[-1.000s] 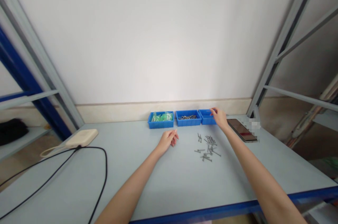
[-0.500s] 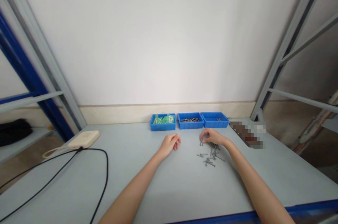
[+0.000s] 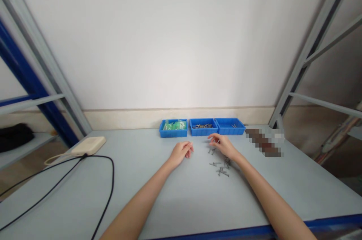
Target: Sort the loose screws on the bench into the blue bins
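- Loose grey screws (image 3: 221, 168) lie scattered on the worktop (image 3: 141, 198), the patch running roughly front to back, with the shanks pointing every which way.
- The right hand (image 3: 223, 145) is nearer, curled at the patch's far end (too small to tell whether it pinches a screw).
- The left hand (image 3: 181, 153) rests on the worktop to the left, apart from the right hand, fingers loosely curled.
- Three blue trays (image 3: 203, 133) stand just beyond both hands.
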Tool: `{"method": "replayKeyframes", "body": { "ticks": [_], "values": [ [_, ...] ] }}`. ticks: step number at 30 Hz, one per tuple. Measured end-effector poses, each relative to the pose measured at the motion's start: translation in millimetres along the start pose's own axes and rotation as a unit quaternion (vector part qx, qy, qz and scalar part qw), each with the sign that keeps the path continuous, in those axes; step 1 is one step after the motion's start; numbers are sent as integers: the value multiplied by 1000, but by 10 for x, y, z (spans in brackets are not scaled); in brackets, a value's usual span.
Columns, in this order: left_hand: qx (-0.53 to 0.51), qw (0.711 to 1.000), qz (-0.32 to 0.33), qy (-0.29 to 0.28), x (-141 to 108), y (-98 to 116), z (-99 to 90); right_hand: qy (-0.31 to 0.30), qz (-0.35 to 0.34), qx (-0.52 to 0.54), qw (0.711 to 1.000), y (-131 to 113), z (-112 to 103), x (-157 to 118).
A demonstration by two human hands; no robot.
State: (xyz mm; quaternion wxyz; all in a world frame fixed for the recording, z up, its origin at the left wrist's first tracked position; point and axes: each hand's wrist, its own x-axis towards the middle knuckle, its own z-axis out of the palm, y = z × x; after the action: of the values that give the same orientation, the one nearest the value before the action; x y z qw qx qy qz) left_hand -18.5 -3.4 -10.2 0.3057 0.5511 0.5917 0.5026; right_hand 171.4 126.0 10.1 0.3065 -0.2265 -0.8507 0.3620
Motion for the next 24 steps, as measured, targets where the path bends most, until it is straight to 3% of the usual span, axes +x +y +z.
{"method": "replayKeyframes", "body": {
  "ticks": [3, 7, 9, 16, 24],
  "values": [
    [-34, 999, 12, -9, -81, 109, 87, 57, 31, 115, 991, -199, 159, -11],
    [-53, 997, -11, -50, -140, 213, 219, 50, 50, 226, 972, -393, 427, -97],
    [-39, 997, -10, -60, -136, 221, 235, 65, 49, 208, 975, -417, 505, -132],
    [-23, 1000, 17, 7, -90, 173, 151, 76, 42, 49, 995, -353, 452, -127],
    [24, 999, 42, 6, -106, 203, 136, 28, 50, 66, 996, -359, 436, -112]
  ]
}}
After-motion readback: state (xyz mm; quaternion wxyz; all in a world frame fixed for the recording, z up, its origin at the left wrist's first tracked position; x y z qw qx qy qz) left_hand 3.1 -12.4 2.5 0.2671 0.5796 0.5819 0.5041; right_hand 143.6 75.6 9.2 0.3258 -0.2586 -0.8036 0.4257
